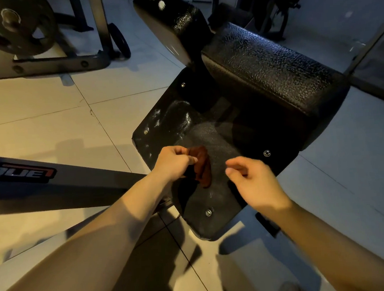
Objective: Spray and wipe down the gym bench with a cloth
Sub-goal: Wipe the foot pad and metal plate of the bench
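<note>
Gym bench (219, 131) fills the middle of your head view, its flat black seat turned so that one corner points toward you and its left edge runs along the tiled floor (46, 111). Your left hand (176, 161) is over the near-left part of the seat, close to that edge, with fingers and thumb curled tight round a bunched reddish-brown cloth (203, 165) that hangs down onto the seat surface. Your right hand (256, 181) is just beside it toward the near-right edge, holding nothing, its fingers loosely bent and slightly blurred; you cannot tell whether it touches the seat. White streaks (161, 118) mark the far-left part of the seat, and a metal snap (266, 153) sits near the right edge. A thick textured pad (272, 70) rises along the far-right side of the seat, and a narrower upright pad (172, 20) with white spots stands beyond it. To your left a dark frame bar (51, 179) with a logo crosses the floor and runs in under the seat's near-left edge, with bare tiles between it and the weight plate (11, 24) farther off. Bare tiles also lie to the right of the seat.
</note>
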A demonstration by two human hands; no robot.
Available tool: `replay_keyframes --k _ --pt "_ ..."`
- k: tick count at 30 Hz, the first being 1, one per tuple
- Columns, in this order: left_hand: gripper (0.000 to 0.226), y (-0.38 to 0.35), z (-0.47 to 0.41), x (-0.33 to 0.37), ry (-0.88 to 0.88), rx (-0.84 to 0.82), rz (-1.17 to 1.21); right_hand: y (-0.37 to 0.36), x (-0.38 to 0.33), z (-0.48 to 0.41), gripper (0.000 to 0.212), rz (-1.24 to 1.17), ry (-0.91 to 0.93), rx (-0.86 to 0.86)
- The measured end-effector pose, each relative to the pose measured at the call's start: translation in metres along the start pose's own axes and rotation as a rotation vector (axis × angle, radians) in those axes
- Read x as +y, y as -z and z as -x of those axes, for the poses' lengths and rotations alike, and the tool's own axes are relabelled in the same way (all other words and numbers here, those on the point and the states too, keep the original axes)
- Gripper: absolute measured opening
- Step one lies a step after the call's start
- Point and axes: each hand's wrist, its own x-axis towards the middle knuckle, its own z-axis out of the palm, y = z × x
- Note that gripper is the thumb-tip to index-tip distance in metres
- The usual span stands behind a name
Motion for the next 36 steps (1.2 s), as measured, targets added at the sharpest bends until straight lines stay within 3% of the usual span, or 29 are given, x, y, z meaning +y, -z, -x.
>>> replay_keyframes --k 3,6,9,11,14,18,22,27,29,33,34,36 --pt "0.013 0.003 -0.02 0.001 0.027 -0.039 0.12 0.018 0.024 0.004 0.042 0.616 0.15 0.035" --pt "0.013 -0.012 -0.025 -0.001 0.038 -0.166 0.219 0.017 0.047 0.014 0.046 0.831 0.242 0.034" --pt "0.008 -0.034 -0.03 -0.019 -0.225 0.103 -0.116 0.009 0.071 0.02 0.045 0.832 0.412 0.099" --pt "0.024 -0.044 -0.024 -0.029 -0.395 0.267 -0.223 0.008 0.075 0.019 0.042 0.841 0.441 0.102" --pt "0.033 -0.062 -0.009 -0.034 -0.591 0.32 -0.308 0.007 0.074 0.018 0.04 0.859 0.428 0.12" --pt "0.048 -0.082 0.003 -0.039 -0.636 0.32 -0.372 0.005 0.072 0.019 0.045 0.86 0.389 0.104" --pt "0.043 -0.076 0.004 -0.051 -0.744 0.245 -0.473 0.004 0.075 0.022 0.049 0.878 0.388 0.088" --pt "0.041 -0.034 -0.049 -0.018 -0.354 0.423 -0.346 0.002 0.072 0.023 0.053 0.855 0.389 0.089" --pt "0.042 -0.05 -0.043 0.001 -0.422 0.351 -0.328 0.003 0.074 0.025 0.057 0.881 0.416 0.09" --pt "0.042 -0.093 -0.001 0.009 -0.822 0.096 -0.488 0.016 0.076 0.023 0.067 0.931 0.402 0.17" --pt "0.042 -0.086 -0.008 0.007 -0.849 0.126 -0.494 0.018 0.077 0.021 0.069 0.956 0.387 0.184" --pt "0.042 -0.055 -0.038 -0.002 -0.673 0.278 -0.436 0.017 0.081 0.016 0.076 0.988 0.368 0.175"
